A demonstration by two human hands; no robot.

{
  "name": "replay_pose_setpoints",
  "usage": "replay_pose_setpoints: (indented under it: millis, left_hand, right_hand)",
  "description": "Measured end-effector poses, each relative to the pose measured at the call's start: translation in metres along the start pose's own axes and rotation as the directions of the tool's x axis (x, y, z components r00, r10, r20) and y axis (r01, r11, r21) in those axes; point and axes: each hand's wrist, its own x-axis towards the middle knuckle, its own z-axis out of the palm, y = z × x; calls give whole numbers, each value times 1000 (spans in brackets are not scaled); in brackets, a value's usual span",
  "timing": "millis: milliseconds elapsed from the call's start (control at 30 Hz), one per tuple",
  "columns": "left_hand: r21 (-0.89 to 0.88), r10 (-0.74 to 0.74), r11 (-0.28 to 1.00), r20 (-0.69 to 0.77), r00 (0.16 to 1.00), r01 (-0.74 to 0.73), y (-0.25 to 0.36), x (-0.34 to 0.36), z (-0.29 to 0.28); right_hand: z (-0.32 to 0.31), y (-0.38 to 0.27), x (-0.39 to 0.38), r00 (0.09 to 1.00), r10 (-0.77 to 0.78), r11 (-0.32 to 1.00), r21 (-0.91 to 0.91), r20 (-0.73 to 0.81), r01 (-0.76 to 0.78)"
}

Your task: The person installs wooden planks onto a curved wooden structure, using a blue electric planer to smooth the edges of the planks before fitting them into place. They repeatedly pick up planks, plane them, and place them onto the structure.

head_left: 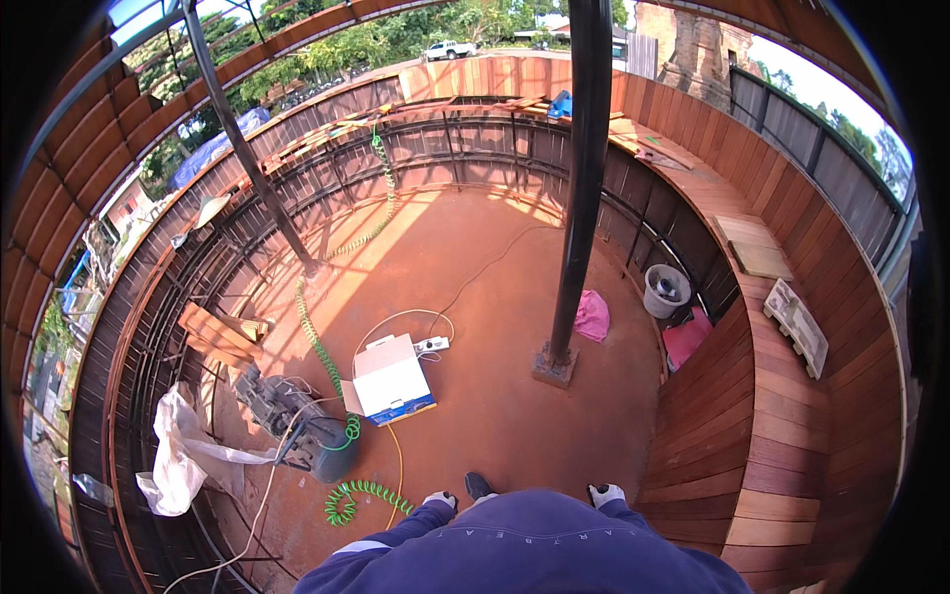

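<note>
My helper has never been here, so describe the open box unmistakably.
From the thick black post on the reddish floor, look left. Beside the air compressor sits the open box; its white flap and blue side set it apart from that machine and the green hose.

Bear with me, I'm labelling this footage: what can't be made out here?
- Head view: whether the left hand or right hand grips anything; both are too small.
- Head view: the end of the green coiled hose near the left sleeve, apparently covered by it.
- Head view: the person's legs, hidden by the torso.
- Head view: the dark contents of the bucket, too small to identify.
</note>
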Motion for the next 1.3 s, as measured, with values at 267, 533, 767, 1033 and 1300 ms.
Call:
replay_pose_setpoints:
  millis: [267, 533, 767, 1033, 1300]
  left_hand:
    - [-723, -153, 666, 109, 982, 184, -60, 98, -106]
    - [-871, -307, 358, 230, 923, 336, -94, 147, -136]
    - [-7, -131, 991, 142, 981, 133, -60, 141, -175]
    - [-105, -151, 979, 195, 969, 174, -34, 272, -230]
    - [-853, -126, 457, 219, 968, 253, 64, 432, -325]
  right_hand:
    - [6, -158, 68, 991, -134, 990, 45, -24, 135]
    - [10, -207, 159, 996, -87, 992, -88, -14, 85]
    - [-42, -270, 210, 996, -88, 992, -91, -21, 86]
    - [-56, -346, 361, 967, -250, 962, -97, 50, 254]
    - [-77, -424, 480, 903, -428, 897, -107, 41, 430]
